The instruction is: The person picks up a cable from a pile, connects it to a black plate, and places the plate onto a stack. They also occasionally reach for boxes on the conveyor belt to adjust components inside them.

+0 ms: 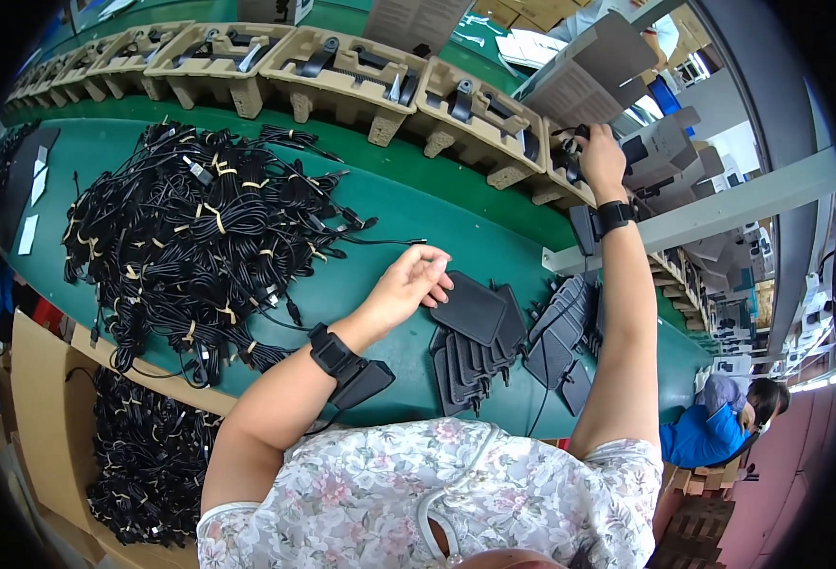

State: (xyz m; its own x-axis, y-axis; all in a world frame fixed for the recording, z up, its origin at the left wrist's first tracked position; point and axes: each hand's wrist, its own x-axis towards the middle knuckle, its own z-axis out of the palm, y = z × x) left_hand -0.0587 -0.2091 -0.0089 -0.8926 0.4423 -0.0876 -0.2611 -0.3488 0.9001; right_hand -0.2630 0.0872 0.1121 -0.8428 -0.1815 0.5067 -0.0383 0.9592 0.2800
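brown trays beyond green table

The bundled cables are showing a smooth, slightly glossy plastic skin, while the flat pieces are looking matt, perhaps of plastic too. The trays are showing rough moulded paper pulp, the counter is looking smooth, and the box is showing matt cardboard.

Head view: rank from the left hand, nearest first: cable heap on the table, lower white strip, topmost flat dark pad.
From the left hand:
1. Topmost flat dark pad: just to its right.
2. Cable heap: to its left.
3. Lower white strip: far left, beyond the heap.
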